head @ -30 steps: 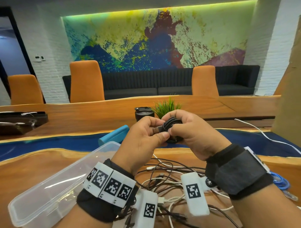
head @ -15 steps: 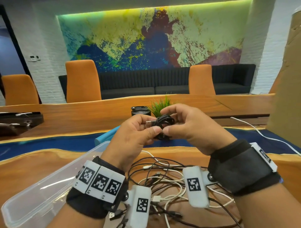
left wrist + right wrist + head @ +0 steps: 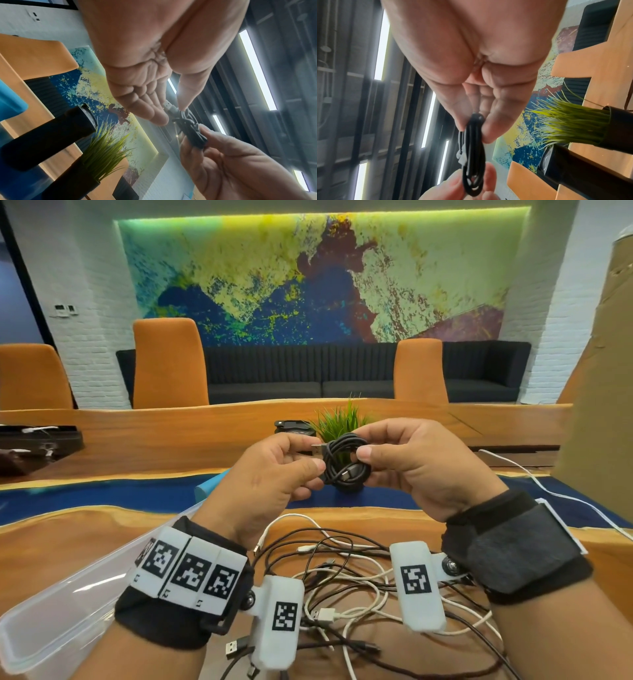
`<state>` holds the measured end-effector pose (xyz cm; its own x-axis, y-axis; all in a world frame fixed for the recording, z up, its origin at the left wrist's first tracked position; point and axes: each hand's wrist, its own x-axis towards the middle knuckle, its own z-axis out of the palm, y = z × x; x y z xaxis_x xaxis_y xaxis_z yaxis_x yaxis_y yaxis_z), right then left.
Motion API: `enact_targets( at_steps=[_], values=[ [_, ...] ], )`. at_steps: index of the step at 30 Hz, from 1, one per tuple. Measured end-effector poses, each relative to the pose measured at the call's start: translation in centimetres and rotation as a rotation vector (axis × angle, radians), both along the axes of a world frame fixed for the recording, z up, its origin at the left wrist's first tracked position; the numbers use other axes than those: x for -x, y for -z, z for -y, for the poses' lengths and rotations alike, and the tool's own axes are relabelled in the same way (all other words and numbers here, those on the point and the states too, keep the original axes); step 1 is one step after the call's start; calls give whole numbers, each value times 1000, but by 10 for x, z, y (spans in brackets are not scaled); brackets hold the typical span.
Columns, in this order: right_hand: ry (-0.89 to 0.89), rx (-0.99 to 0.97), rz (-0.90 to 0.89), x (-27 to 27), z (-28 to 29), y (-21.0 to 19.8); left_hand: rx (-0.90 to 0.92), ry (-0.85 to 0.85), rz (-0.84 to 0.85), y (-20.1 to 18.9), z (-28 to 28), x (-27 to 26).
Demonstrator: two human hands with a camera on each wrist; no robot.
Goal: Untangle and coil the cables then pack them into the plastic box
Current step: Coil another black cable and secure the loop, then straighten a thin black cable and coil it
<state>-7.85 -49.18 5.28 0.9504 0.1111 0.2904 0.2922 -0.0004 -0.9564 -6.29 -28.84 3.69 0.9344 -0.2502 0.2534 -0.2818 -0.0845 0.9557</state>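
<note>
Head view: small black coiled USB cable (image 3: 346, 462) held up in the air between both hands, above the wooden surface (image 3: 61, 539), far side of the tangle. Step in hand, as I judge it: securing the loose plug end so the coil stays shut. To do it well, keep the loops pinched flat, tuck the silver USB plug (image 3: 318, 449) through or round the bundle tight, no slack, then drop it in the clear plastic box (image 3: 65, 604) at near left (looks empty where visible).

Grip: left hand (image 3: 270, 477) narrow, thumb and forefinger pinching the plug end at the coil's left edge; other fingers curled loosely. Right hand (image 3: 421, 467) also narrow, thumb and fingertips pinching the coil's right side; right wrist view shows the loops (image 3: 473, 155) clamped between thumb and forefinger.

Tangled pile of black and white cables (image 3: 346, 583) lies on the surface beneath the wrists, near centre, not yet sorted. Risk: coil springs open if either pinch loosens.
</note>
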Motion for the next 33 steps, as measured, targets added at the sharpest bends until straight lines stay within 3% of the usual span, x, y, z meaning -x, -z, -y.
enact_targets(
  at_steps=[6,8,12,15,18,22,26,28,30,33],
  values=[
    [31,69,-28,8,10,-6,-125,-29,103,-5,8,12],
    [80,151,-35,12,24,-11,-255,-53,146,-7,10,19],
    [193,372,-76,24,73,-20,-845,-2,220,-5,15,28],
    [268,548,-179,39,122,-17,-1288,221,233,10,27,36],
    [302,618,-325,53,165,-3,-1557,379,243,35,33,44],
    [317,623,-474,56,192,23,-1633,421,236,53,29,44],
    [380,566,-558,36,188,48,-1632,410,274,53,29,44],
    [406,642,-569,23,179,55,-1612,404,290,55,28,43],
    [421,936,-514,12,167,58,-1571,406,268,56,24,40],
    [394,1553,-413,5,147,60,-1446,413,153,50,17,34]
  ],
)
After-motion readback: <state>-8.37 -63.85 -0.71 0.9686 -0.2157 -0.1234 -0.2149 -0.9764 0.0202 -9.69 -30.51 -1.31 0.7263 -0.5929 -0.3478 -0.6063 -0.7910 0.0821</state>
